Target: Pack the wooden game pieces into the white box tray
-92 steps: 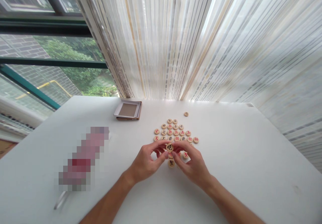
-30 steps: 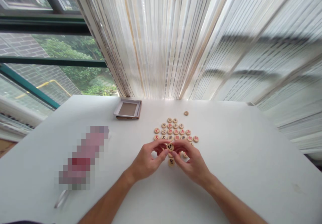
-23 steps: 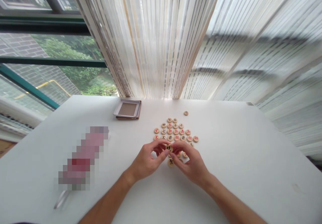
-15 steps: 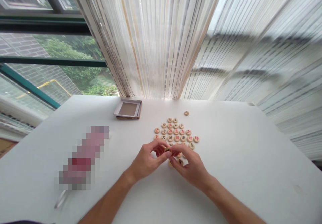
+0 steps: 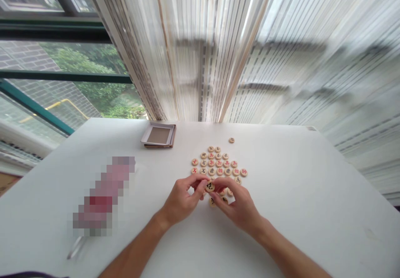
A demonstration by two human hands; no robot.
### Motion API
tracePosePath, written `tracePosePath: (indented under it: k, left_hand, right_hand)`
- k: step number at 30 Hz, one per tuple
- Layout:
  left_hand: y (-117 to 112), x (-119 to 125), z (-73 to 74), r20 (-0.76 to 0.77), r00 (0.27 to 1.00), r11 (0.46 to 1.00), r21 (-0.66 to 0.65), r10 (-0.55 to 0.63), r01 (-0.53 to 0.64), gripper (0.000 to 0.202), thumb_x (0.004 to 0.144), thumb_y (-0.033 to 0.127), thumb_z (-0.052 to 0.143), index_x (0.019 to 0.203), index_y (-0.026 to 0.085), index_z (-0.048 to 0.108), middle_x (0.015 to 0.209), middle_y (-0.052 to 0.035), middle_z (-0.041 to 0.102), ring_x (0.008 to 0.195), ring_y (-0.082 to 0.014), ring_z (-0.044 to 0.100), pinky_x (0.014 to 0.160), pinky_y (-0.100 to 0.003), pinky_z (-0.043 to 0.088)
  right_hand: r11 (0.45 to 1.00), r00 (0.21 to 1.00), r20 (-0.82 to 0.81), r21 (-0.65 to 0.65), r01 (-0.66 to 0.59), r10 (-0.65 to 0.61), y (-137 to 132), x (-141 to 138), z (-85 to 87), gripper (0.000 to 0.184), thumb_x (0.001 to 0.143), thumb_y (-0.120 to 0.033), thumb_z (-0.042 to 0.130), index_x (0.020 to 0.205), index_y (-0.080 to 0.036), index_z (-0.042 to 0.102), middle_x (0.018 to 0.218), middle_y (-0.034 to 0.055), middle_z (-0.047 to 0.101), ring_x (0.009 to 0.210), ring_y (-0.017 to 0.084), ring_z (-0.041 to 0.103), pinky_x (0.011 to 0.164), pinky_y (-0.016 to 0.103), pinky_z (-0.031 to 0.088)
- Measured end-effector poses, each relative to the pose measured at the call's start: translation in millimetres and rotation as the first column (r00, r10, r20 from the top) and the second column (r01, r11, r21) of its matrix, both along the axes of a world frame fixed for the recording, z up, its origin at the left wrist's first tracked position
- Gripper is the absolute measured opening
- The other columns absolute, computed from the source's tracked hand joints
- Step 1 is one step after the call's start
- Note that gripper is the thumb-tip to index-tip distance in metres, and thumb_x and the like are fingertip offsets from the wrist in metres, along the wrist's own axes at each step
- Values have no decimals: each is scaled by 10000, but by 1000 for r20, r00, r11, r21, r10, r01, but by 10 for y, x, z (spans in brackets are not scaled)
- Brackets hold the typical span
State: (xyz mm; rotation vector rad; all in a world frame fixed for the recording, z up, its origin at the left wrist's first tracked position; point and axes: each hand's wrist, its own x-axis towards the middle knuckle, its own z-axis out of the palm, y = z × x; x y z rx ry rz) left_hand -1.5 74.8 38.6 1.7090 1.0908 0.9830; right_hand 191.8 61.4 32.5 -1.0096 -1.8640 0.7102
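Note:
Between the fingertips of both hands is a round wooden xiangqi piece (image 5: 209, 186) with a black character, its face tilted up towards me. My left hand (image 5: 186, 194) pinches it from the left, thumb and fingers closed. My right hand (image 5: 235, 199) grips its right side. Beyond and partly beneath my hands, rows of xiangqi pieces (image 5: 219, 163) with red or black characters lie face up on the white table (image 5: 281, 178). My hands hide some of the nearer ones. A lone piece (image 5: 231, 140) lies apart, behind the rows.
An open shallow box (image 5: 158, 135) stands at the back left of the table. On the left lies a blurred-out pink object (image 5: 103, 194) with a strap-like end. A striped curtain (image 5: 193, 61) hangs behind the table, beside a window (image 5: 62, 74).
The piece in my fingers has turned so that its black character faces me more fully. My left thumb has shifted to the piece's left edge. The curtain has swayed.

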Motion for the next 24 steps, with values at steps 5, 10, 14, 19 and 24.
tracePosePath:
  k: [5,10,14,19,24]
  left_hand:
    - [-2,-17,-17,3,1000,1000,1,-20,20,278,976,277,509,1180,163,660,735,-10,679,662,-128,650,727,-250,536]
    - [-10,-19,-8,-8,998,998,-16,-61,61,317,969,252,513,1255,154,609,780,-27,684,701,-138,660,747,-264,554]
    - [-13,-8,-11,-4,998,998,-19,-56,56,343,944,269,566,1273,174,579,878,-45,701,734,-143,671,732,-261,567]
    - [-11,2,-27,3,1000,1000,-14,-26,26,320,922,303,614,1222,194,588,866,-28,695,713,-136,662,699,-249,569]
    - [-17,3,-10,-19,999,999,13,-38,38,291,919,298,622,1195,205,618,905,-35,704,722,-135,654,708,-255,568]
  right_hand:
    - [1000,999,-34,-25,10,-10,32,1,-4,186,905,-178,625,1080,-236,598,893,33,686,765,164,662,705,296,557]
    - [998,997,-77,-58,7,-12,40,4,-11,179,915,-195,624,1090,-230,607,925,47,697,770,165,672,717,302,578]
    - [998,995,-98,-57,4,-10,38,4,2,173,913,-201,623,1084,-227,611,932,48,699,771,166,677,717,303,589]
    - [997,994,-109,-81,-7,-2,24,12,32,198,924,-195,598,1119,-229,604,970,57,690,816,175,677,751,316,586]
    - [989,990,-143,-149,-10,-11,28,24,38,174,945,-210,575,1116,-222,608,986,60,691,854,178,683,763,308,583]
